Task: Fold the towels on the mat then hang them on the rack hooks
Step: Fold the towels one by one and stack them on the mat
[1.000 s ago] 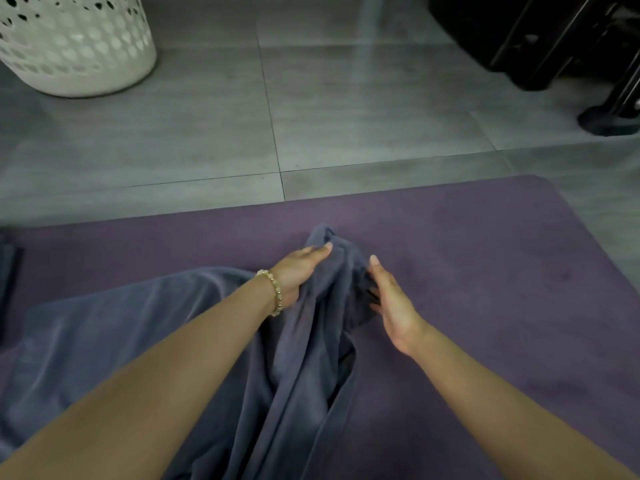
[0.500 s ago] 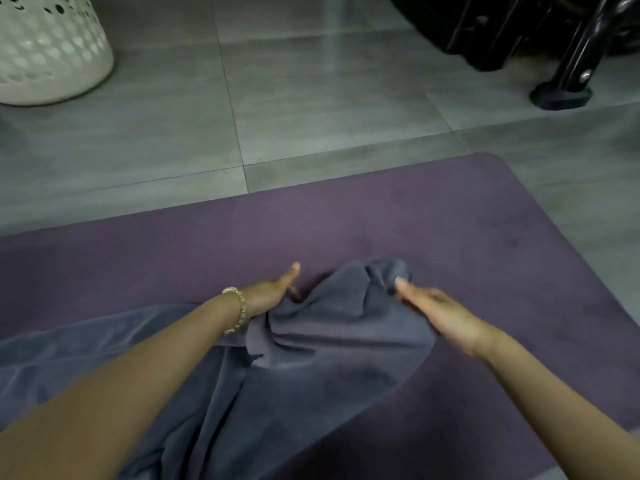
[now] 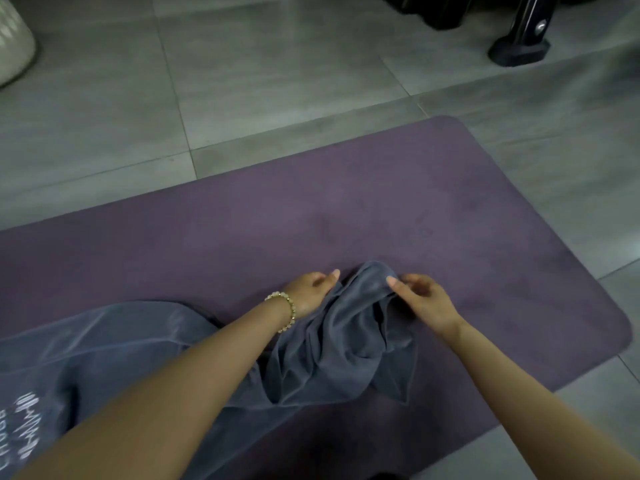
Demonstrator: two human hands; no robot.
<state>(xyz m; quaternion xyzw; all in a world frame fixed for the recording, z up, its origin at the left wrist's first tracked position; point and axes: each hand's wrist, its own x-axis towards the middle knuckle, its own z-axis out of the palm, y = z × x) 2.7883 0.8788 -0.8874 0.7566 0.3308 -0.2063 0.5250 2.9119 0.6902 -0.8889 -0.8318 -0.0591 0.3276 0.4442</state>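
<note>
A grey-blue towel (image 3: 339, 344) lies bunched and creased on the purple mat (image 3: 450, 237), its left part spread flat with white lettering at the far left. My left hand (image 3: 308, 289), with a bead bracelet at the wrist, grips the towel's far edge on the left of the bunch. My right hand (image 3: 422, 299) pinches the same far edge on the right, thumb on top of the cloth. The two hands are close together. My left forearm covers part of the towel.
Grey floor tiles (image 3: 242, 81) surround the mat. A white perforated basket (image 3: 14, 46) stands at the far left edge. A black stand foot (image 3: 519, 50) and dark furniture sit at the top right. The mat's right end has rounded corners.
My view has shifted right. Both hands moved to the right along the mat with the towel's end; the right hand went from lying flat beside the cloth to pinching its edge.
</note>
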